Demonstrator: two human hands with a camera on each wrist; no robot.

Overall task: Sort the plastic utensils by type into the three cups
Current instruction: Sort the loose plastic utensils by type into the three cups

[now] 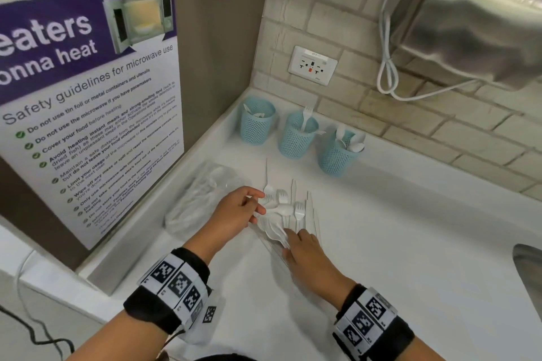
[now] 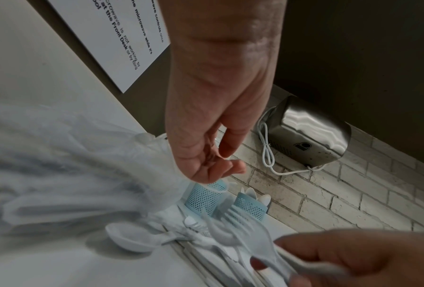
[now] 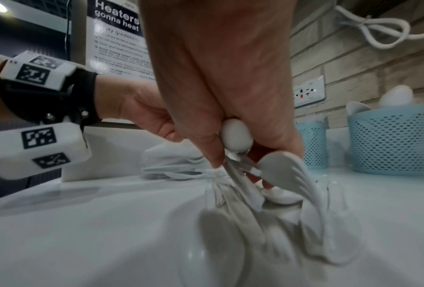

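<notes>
A poster on the left wall reads "Safety guidelines for microwave use" under a purple band; the right wrist view gives its headline whole, "Heaters gonna heat", which the head view cuts off at the left. Its checklist begins "Do not use tin foil or metal containers and utensils"; the lower lines are too small and blurred to read. A wall socket sits on the brick-tile wall, its label strip unreadable. A steel wall unit with a white cord is cut off at the top right edge.

Three blue mesh cups stand in a row along the countertop's back edge: the left cup toward the corner holds white pieces whose type is hard to tell, the middle cup holds forks, the right cup holds spoons.

The pile of white plastic utensils lies in front of the cups, between and under both hands. A clear plastic bag lies crumpled just left of it.

The left hand is at the pile's left side, fingers loosely curled, thumb and fingertips near a fork; whether it grips anything I cannot tell. The right hand is at the pile's near side, its thumb and fingers pinching several utensil handles, a spoon among them.
</notes>
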